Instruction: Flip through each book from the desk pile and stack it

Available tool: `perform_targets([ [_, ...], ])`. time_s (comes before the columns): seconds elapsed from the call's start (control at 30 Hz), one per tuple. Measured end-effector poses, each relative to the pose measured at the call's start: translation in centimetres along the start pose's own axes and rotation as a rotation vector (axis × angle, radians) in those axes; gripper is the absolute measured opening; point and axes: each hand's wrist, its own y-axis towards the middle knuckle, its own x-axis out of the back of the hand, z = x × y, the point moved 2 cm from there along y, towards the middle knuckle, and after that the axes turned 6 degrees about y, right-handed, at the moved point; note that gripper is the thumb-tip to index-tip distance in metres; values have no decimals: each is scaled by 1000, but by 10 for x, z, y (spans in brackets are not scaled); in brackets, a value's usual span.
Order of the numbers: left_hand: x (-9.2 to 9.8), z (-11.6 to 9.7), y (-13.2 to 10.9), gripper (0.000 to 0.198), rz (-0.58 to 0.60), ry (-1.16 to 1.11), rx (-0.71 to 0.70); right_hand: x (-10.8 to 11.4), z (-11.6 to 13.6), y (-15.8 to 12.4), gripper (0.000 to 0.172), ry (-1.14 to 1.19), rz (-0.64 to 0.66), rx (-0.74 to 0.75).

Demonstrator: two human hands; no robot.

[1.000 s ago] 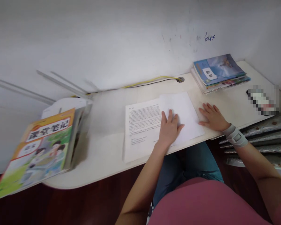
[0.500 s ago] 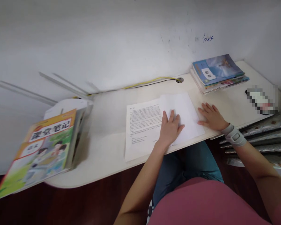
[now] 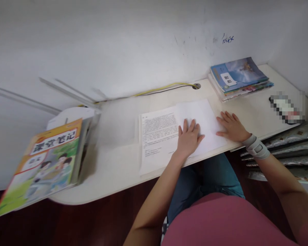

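Note:
A printed sheet of paper (image 3: 156, 136) lies on the white desk (image 3: 118, 160), its right part folded over so a blank white flap (image 3: 200, 112) shows. My left hand (image 3: 188, 140) lies flat on that flap with fingers stretched out. My right hand (image 3: 231, 126) rests flat at the flap's right edge, fingers spread, with a grey band on the wrist (image 3: 255, 147). Neither hand holds anything.
A stack of books with an orange and green cover (image 3: 48, 160) sits at the desk's left end. Another stack with a blue cover (image 3: 240, 77) lies at the back right. A yellow cable (image 3: 159, 89) runs along the wall to a hole in the desk. A blurred-out object (image 3: 287, 106) lies far right.
My left hand has slid slightly right and forward on the folded flap. The right hand stays about where it was; the view shifted a little.

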Motion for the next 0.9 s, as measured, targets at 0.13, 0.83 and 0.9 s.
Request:
perform_targets([
  [0.13, 1, -6, 5, 56, 7, 17, 14, 0, -1, 1, 80, 6, 47, -16],
  [0.83, 4, -14, 14, 55, 46, 4, -17, 4, 2, 2, 81, 7, 52, -24],
  [0.9, 4, -14, 13, 55, 47, 9, -17, 4, 2, 1, 81, 14, 49, -26],
])
